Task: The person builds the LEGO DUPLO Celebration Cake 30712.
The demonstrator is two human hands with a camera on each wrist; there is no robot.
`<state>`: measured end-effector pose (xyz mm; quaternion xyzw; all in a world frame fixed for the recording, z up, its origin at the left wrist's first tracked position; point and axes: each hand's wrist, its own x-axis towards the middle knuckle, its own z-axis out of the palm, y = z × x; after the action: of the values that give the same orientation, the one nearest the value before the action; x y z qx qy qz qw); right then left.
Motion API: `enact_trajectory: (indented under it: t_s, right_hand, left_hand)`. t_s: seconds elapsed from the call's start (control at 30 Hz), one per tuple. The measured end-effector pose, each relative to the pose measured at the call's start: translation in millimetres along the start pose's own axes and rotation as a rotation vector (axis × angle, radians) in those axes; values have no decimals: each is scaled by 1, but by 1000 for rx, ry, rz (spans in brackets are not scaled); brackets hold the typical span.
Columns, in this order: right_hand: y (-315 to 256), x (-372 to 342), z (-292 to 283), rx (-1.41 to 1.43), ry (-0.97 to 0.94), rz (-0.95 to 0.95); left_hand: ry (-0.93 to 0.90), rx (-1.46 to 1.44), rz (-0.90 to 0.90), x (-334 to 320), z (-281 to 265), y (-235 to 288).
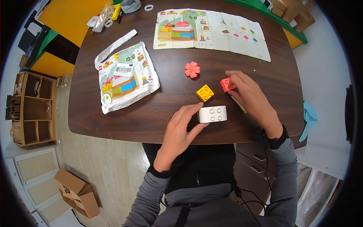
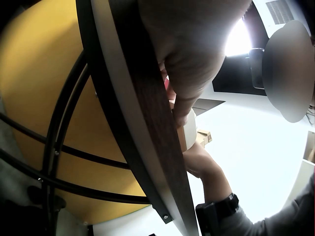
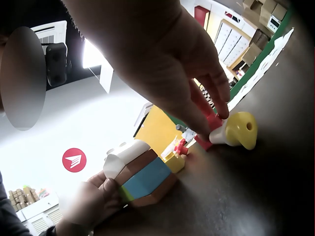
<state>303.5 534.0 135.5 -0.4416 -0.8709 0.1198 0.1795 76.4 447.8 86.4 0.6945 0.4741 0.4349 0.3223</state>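
Note:
My left hand [image 1: 180, 126] holds the left end of a stack of toy bricks between fingers and thumb. Its white top brick [image 1: 213, 114] has studs facing up. In the right wrist view, brown layers and a blue layer [image 3: 147, 178] show below the white one, with green near the left fingers. My right hand [image 1: 252, 97] grips a red brick [image 1: 225, 84] on the table. Beside that hand lies a white candle piece with a yellow flame-shaped tip [image 3: 242, 130], mostly covered by the hand in the head view. A yellow brick [image 1: 205, 93] sits just behind the stack.
A pink flower piece [image 1: 192, 70] lies farther back on the brown table [image 1: 174, 79]. The Duplo bag [image 1: 128, 77] is at the left, and an unfolded instruction sheet [image 1: 211, 34] spreads across the back. Tape rolls and markers [image 1: 116, 12] are at the far left corner.

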Motion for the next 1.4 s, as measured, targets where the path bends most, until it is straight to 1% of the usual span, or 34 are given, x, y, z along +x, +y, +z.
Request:
enact_trajectory:
  t_s: [0.07, 0.17, 0.23, 0.27, 0.33, 0.37, 0.43, 0.57, 0.67, 0.87, 1.0, 1.1, 1.17, 1.4]
  right_hand:
    - [0, -1, 0, 3, -15, 20]
    - [-6, -2, -7, -4, 1, -8]
    - [-29, -3, -22, 125, 76, 3]
    - [-36, -5, -28, 128, 73, 8]
    - [-49, -9, -36, 190, 53, -67]
    - [-54, -10, -39, 191, 54, -60]
    - [-62, -12, -41, 201, -25, -121]
    - [-65, -12, -35, 203, -68, -150]
    - [-65, -11, -35, 189, -93, -132]
    - [-62, -11, -32, 152, -83, -168]
    - [-60, -13, -29, 194, -85, -139]
    - [-61, -17, -25, 180, -29, -122]
    - [-59, -18, -22, 218, -9, -115]
    - [-54, -22, -14, 370, 15, -42]
  left_hand:
    - [12, 7, 9, -1, 1, -1]
    - [9, 12, 3, 0, 1, -1]
    - [9, 11, 3, 0, 1, -1]
    - [10, 9, 8, 0, 1, -1]
    - [7, 9, 2, -1, 2, -1]
    - [9, 12, 1, 0, 2, -1]
    - [6, 8, 7, 0, 2, -2]
    - [5, 8, 3, 0, 2, -1]
    - [2, 4, -2, 0, 2, -2]
    - [15, -3, 0, 0, 3, -2]
    - [-3, 11, 19, 0, 3, -3]
    - [-3, 8, 17, 0, 3, -3]
    - [13, 3, -22, 0, 4, -1]
    - [0, -2, -32, 0, 4, 1]
